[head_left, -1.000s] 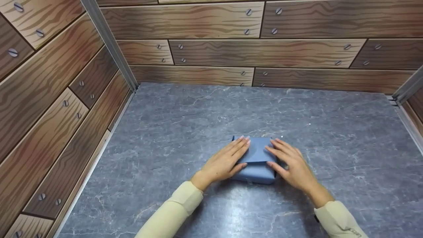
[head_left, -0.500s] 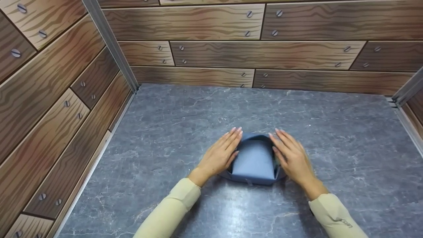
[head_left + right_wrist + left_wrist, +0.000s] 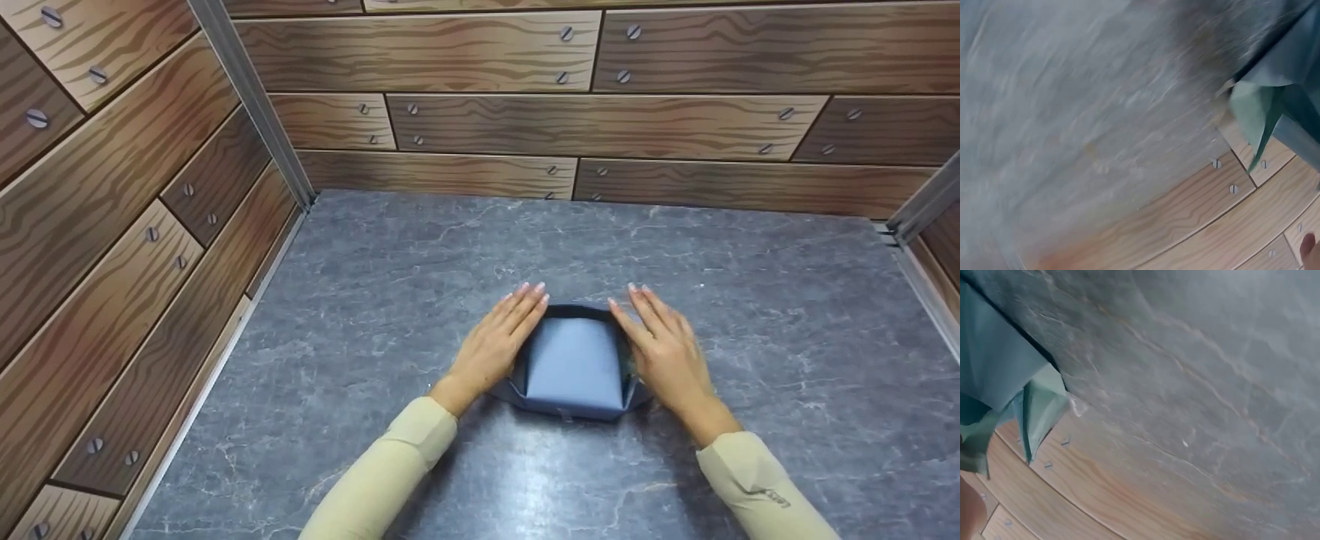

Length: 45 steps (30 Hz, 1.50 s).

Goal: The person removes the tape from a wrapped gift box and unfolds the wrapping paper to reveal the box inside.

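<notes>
A blue folded box (image 3: 574, 360) of thin, sheet-like material sits on the grey marbled table, with a smooth panel showing in its middle and a dark gap along its back edge. My left hand (image 3: 495, 337) lies along its left side, fingers straight and pointing away from me. Along the right side my right hand (image 3: 667, 349) rests with fingers extended and slightly spread. Low flaps stick out under both palms. In the left wrist view a creased corner (image 3: 1044, 402) of the box shows a paler green face; the right wrist view shows a similar corner (image 3: 1258, 109).
The marbled tabletop (image 3: 405, 262) spreads around the box. Wood-plank-patterned walls (image 3: 480, 124) rise at the back and left, with a metal corner post (image 3: 251, 97) between them. Another metal rail (image 3: 930, 199) stands at the right.
The top flap that covered the box no longer lies over it, and its sides have spread outward. Both hands have moved from the top to the sides, farther apart.
</notes>
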{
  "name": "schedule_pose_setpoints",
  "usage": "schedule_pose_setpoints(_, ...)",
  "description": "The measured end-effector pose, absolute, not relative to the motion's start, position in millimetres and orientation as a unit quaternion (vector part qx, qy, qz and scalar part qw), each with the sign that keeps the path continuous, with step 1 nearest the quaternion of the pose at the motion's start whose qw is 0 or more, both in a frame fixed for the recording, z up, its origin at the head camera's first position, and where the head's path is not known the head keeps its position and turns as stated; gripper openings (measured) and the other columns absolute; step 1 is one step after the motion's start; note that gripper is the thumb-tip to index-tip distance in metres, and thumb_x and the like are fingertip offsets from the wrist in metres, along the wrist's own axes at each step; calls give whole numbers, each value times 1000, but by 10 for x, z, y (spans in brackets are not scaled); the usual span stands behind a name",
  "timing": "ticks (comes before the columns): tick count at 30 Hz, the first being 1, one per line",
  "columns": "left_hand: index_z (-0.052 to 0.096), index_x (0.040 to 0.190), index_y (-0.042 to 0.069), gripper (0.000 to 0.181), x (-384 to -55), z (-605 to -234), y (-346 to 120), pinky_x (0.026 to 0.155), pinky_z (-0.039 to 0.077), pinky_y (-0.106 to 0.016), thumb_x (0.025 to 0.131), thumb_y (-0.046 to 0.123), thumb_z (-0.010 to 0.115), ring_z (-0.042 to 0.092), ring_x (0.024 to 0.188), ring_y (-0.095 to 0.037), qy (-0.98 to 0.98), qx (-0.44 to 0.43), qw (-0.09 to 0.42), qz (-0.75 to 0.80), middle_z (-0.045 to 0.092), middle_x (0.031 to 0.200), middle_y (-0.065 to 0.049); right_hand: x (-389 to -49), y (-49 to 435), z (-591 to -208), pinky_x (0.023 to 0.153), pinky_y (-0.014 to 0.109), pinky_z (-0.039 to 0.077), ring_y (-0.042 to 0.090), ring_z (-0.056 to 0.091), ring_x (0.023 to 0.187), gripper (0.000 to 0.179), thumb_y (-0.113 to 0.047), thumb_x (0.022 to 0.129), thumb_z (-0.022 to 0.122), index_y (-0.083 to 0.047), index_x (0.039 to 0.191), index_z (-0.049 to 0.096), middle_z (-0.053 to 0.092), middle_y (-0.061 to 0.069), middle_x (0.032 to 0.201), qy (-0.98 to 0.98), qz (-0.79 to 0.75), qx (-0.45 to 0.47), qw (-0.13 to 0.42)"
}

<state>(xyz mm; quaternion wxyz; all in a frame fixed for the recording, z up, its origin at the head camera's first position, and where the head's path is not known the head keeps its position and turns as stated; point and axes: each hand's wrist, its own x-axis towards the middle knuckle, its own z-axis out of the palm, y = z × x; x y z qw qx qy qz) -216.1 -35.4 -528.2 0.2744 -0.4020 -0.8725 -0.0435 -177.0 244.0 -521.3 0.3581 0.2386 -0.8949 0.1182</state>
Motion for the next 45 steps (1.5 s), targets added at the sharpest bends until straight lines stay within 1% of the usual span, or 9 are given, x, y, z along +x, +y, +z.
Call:
schedule_pose_setpoints(4,34,150,8,67,-2231,-5303,-331,121,27,-35,86,-10,43,32,146,-24,-884,-352,306,26,33,158,-6,-1792,2472,-5250,121,45,24,29,36,143,76,10,71,68,-16,141,52,43,14,151,-902,34,237,358)
schedule_pose_setpoints(7,36,150,11,62,-2297,-5334,-303,121,27,-34,90,-5,43,33,145,-23,-887,-315,332,63,34,157,-4,-1819,2466,-5270,124,44,14,28,30,146,83,11,68,69,-17,144,48,38,13,155,-904,-3,232,359)
schedule_pose_setpoints(11,37,150,15,57,-2380,-5390,-271,121,27,-31,94,3,42,35,144,-19,-884,-292,352,98,36,157,1,-1893,2456,-5297,117,52,22,26,25,149,81,7,73,61,-19,147,43,34,11,157,-905,-24,221,362)
schedule_pose_setpoints(15,35,150,16,53,-2423,-5448,-263,121,25,-29,98,12,41,34,145,-16,-885,-292,338,132,34,157,3,-1951,2463,-5352,120,52,16,26,23,149,73,5,79,57,-19,147,44,36,11,156,-912,-33,216,347)
schedule_pose_setpoints(25,37,150,11,52,-2460,-5567,-327,120,26,-29,98,16,41,33,146,-18,-898,-309,288,121,35,157,-1,-2006,2537,-5490,113,58,25,33,35,142,68,3,79,61,-15,143,49,44,13,150,-932,-3,202,300)
schedule_pose_setpoints(28,36,150,10,54,-2471,-5603,-320,121,25,-29,99,26,44,32,146,-18,-910,-302,259,119,34,158,-2,-2036,2538,-5520,113,59,26,34,37,141,62,-5,84,63,-14,144,47,46,13,149,-946,8,194,260)
schedule_pose_setpoints(32,30,152,7,62,-2482,-5641,-291,123,21,-31,99,36,45,25,149,-20,-935,-288,181,102,29,160,-5,-2089,2510,-5543,114,60,26,34,36,142,57,-13,92,59,-11,147,42,44,14,150,-966,28,183,182)
schedule_pose_setpoints(41,29,151,0,63,-2517,-5691,-275,124,18,-35,99,34,44,24,149,-26,-967,-246,59,25,29,158,-14,-2143,2515,-5583,114,65,22,39,32,143,54,-18,98,46,-6,150,35,38,20,152,-986,84,137,42)
schedule_pose_setpoints(45,29,150,-2,61,-2531,-5726,-296,123,20,-37,100,31,41,25,149,-29,-972,-232,29,-21,29,158,-17,-2155,2528,-5598,113,68,20,42,31,142,54,-20,100,43,-3,149,33,34,22,154,-988,98,121,11)
